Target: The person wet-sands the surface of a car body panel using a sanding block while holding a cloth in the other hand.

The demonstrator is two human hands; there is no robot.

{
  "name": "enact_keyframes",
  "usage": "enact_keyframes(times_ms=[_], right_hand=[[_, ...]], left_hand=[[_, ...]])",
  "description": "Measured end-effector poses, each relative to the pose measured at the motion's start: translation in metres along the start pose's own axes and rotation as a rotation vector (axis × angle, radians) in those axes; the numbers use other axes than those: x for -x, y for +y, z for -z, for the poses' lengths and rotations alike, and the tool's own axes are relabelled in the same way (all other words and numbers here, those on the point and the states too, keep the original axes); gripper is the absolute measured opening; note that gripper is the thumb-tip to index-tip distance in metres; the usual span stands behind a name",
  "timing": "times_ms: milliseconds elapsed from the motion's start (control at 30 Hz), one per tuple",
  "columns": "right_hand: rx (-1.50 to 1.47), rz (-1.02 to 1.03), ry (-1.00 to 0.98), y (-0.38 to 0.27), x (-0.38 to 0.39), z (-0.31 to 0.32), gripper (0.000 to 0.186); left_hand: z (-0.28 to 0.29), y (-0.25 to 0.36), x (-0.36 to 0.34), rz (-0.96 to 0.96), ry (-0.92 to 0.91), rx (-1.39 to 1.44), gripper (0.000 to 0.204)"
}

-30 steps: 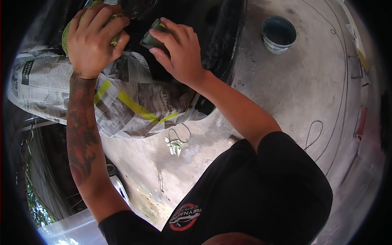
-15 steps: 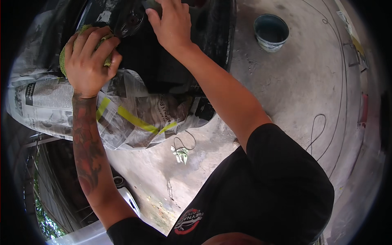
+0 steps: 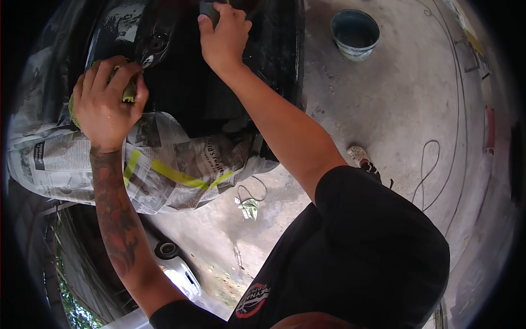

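A bunched yellow-green cloth (image 3: 129, 92) is gripped in my left hand (image 3: 107, 107), whose fingers curl over it. This hand rests on the black, wet-looking vehicle panel (image 3: 175, 88), just beyond the newspaper covering (image 3: 60, 159). Farther right, my right hand (image 3: 224, 44) pinches a dark grey, block-like pad (image 3: 209, 9) between thumb and fingers, over the same panel. The pad's far end is cut off by the picture's top edge. A round recessed fitting (image 3: 159, 41) sits in the panel between the two hands.
Yellow tape (image 3: 178, 174) crosses the newspaper. A dark bucket (image 3: 355, 35) stands on the concrete floor (image 3: 372, 98) at right. Thin cable (image 3: 424, 170) loops lie there too. A shod foot (image 3: 357, 153) shows beside my right arm. A white car (image 3: 181, 274) is at lower left.
The view has shifted, so the panel sits lower and farther left. My left hand and cloth have slid nearer. More of the grey pad shows in my right hand, and a foot has appeared.
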State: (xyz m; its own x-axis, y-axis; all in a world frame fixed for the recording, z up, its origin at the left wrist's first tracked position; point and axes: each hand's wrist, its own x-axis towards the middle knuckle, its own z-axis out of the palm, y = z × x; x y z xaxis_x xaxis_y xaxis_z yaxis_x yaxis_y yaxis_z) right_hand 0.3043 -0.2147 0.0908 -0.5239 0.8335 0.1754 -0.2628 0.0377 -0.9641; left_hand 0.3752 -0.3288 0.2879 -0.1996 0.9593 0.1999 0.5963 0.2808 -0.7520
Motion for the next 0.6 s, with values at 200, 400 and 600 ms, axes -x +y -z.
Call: enact_keyframes(times_ms=[200,400,600], right_hand=[[-0.031,0.2,-0.106,-0.001,0.009,0.017,0.044],[0.005,0.043,-0.188,-0.034,0.029,0.02,0.047],[0.022,-0.059,-0.123,0.032,-0.011,0.028,0.046]], left_hand=[[-0.039,-0.015,-0.062,0.134,-0.198,-0.171,0.016],[-0.078,-0.036,-0.096,0.101,-0.225,-0.164,0.016],[-0.047,-0.017,-0.076,0.05,-0.113,-0.07,0.018]])
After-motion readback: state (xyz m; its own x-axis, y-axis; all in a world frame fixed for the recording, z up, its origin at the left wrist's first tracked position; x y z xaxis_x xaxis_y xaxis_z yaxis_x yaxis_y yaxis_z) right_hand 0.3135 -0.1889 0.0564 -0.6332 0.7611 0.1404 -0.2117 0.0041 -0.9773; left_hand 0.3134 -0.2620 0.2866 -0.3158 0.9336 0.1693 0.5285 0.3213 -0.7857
